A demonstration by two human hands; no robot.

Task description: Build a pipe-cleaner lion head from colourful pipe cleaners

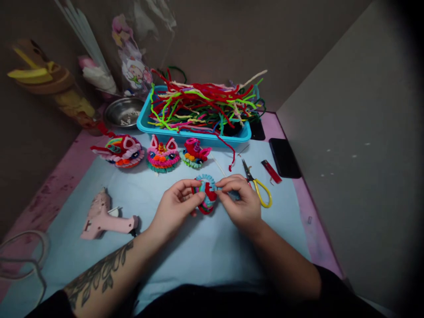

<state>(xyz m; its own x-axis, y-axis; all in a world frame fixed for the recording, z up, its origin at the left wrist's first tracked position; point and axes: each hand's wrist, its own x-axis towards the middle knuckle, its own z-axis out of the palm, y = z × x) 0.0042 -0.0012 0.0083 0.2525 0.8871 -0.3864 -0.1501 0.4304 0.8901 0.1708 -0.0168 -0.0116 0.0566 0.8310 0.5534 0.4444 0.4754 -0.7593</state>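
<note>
A small multicoloured fuzzy-stem piece (pixel 208 191), with a light blue ruffled edge and a red patch, is held over the blue mat. My left hand (pixel 177 202) grips its left side between thumb and fingers. At its right edge, the thumb and index finger of my right hand (pixel 241 201) pinch a thin blue strand by the ruffle. Behind the hands sit three finished-looking fuzzy animal heads: a red and pink one (pixel 123 152), a pink and teal one (pixel 162 155) and a smaller one (pixel 194 154).
A blue basket (pixel 198 134) of coloured fuzzy stems stands at the back. Yellow-handled scissors (pixel 263 194), a red lighter (pixel 271 171) and a black phone (pixel 285 157) lie right. A pink glue gun (pixel 107 218) lies left; a metal bowl (pixel 123 112) stands back left.
</note>
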